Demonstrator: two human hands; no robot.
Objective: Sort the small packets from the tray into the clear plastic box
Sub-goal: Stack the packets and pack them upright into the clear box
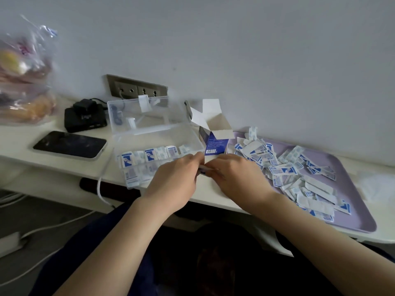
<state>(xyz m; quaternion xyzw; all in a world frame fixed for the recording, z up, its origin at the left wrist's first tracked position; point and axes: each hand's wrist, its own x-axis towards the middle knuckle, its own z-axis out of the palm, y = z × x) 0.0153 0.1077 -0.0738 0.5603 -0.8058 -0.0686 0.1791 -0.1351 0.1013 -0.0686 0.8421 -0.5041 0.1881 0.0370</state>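
Observation:
A lilac tray (350, 212) at the right holds a loose heap of small blue-and-white packets (286, 169). The clear plastic box (158, 133) stands open at the middle, lid raised against the wall, with a row of packets (149, 155) upright along its front. My left hand (175, 180) and my right hand (237, 174) meet at the desk's front edge, between box and tray. Both pinch a small packet (203, 170), which is mostly hidden by the fingers.
An opened blue-and-white carton (213, 137) stands between box and tray. A phone (69, 145) lies face up at the left, with a black device (85, 120) behind it and a plastic bag (25, 82) at far left. A wall socket (136, 89) sits behind the box.

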